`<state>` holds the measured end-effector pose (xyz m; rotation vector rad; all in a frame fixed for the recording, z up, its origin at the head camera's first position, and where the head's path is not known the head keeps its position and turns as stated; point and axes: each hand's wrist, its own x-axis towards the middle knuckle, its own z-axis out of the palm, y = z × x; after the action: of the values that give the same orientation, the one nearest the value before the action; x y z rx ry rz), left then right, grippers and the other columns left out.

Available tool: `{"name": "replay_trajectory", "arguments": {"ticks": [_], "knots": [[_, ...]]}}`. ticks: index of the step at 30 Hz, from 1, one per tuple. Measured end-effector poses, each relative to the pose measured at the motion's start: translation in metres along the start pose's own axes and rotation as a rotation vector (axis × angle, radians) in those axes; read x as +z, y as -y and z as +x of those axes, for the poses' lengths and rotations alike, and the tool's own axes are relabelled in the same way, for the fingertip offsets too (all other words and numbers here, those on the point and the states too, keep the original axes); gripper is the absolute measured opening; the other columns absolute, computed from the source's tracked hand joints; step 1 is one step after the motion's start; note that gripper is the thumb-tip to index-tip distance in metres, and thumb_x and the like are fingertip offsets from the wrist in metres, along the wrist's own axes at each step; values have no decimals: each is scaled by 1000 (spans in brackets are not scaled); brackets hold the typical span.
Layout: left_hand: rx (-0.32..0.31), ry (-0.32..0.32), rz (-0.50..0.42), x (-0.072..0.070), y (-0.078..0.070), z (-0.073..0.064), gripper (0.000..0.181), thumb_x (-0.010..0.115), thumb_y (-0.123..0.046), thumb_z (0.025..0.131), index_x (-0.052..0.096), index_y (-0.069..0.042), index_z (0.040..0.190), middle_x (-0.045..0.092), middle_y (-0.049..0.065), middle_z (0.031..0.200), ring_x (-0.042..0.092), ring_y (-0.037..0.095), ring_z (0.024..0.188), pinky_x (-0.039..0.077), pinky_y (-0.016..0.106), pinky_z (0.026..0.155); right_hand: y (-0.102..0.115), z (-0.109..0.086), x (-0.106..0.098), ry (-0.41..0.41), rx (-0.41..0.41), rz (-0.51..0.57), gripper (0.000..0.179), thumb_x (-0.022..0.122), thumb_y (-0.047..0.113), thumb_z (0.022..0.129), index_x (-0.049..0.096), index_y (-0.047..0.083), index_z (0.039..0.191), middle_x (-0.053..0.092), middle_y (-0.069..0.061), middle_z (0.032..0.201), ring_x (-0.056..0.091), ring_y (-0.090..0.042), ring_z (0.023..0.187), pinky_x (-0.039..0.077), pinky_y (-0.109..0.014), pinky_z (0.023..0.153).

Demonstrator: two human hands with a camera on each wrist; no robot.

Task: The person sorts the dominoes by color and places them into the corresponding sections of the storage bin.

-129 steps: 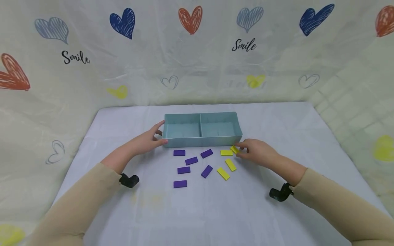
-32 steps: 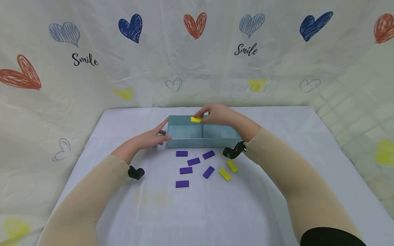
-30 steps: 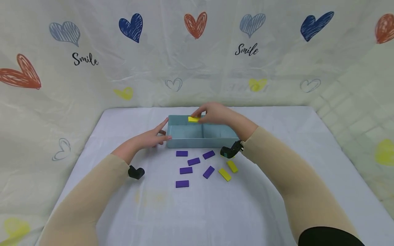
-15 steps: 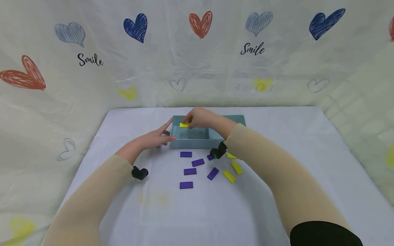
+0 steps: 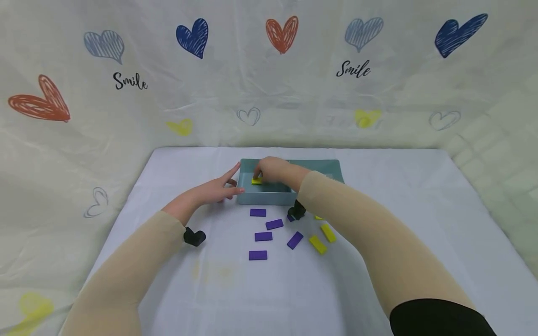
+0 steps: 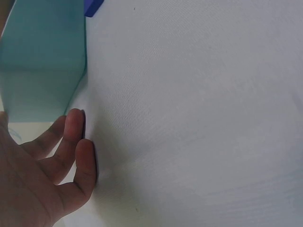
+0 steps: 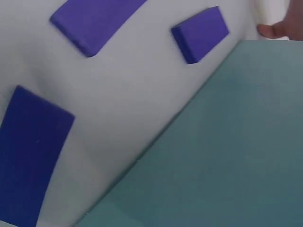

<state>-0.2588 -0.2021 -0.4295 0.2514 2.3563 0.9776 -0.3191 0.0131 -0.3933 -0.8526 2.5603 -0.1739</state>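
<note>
A pale blue-green box [image 5: 265,199] with two compartments stands toward the far side of the table. My left hand [image 5: 214,190] touches its left end, index finger stretched toward the back corner and thumb at the front corner. In the left wrist view, the other fingers [image 6: 85,165] are bent beside the box, near the cloth. My right hand [image 5: 271,169] reaches down into the left compartment, pinching a yellow block [image 5: 256,181] low inside it. That hand and its sleeve cover part of the divider and the right compartment; the right wrist view shows only the box's outer wall [image 7: 227,142].
Several purple blocks [image 5: 263,236] lie scattered on the white cloth in front of the box. Right of them lie yellow blocks [image 5: 318,244], one partly behind the right sleeve [image 5: 361,219]. A curtain printed with hearts [image 5: 281,35] hangs behind the table.
My right hand has picked a yellow block off the cloth by the box's front right corner, carried it left over the box and lowered it into the left compartment. My left hand stays put.
</note>
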Motion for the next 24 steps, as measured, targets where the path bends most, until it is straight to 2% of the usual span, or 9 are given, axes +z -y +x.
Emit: {"name": "replay_trajectory", "arguments": {"ticks": [5,11,17,20,24], "knots": [[1,-1,-1,0,0,0,92,58,-57,94,-13,-54,151,38,11,151,60,26,110,47,46,96,0,2,4,3,-15,-39,33,59,8,98,68,14,129,64,-5,131,57,-22,122,43,-38,105],[-3,-5,-7,0,1,2,91,59,-58,93,-12,-56,150,39,9,150,60,26,109,47,45,96,0,7,6,-11,-39,-110,34,61,11,98,67,17,132,64,-2,131,57,-21,123,43,-37,105],[5,-10,-1,2,-3,-2,91,59,-56,94,-12,-55,151,39,10,150,60,26,110,47,45,96,-3,4,2,-37,-31,-104,36,63,12,97,66,19,132,64,-1,131,57,-20,122,42,-38,105],[-3,-17,6,2,-3,-2,91,59,-57,94,-13,-56,150,41,10,150,61,26,109,47,46,95,-3,-2,-6,-50,-41,-104,37,64,14,96,66,19,133,65,-1,128,58,-19,116,44,-37,104],[-12,-23,8,2,-1,0,91,59,-59,93,-13,-57,150,42,9,149,61,26,109,48,46,94,-1,-14,-18,-59,-69,-77,38,66,16,96,65,17,134,67,-1,113,56,-19,100,47,-32,94]]}}
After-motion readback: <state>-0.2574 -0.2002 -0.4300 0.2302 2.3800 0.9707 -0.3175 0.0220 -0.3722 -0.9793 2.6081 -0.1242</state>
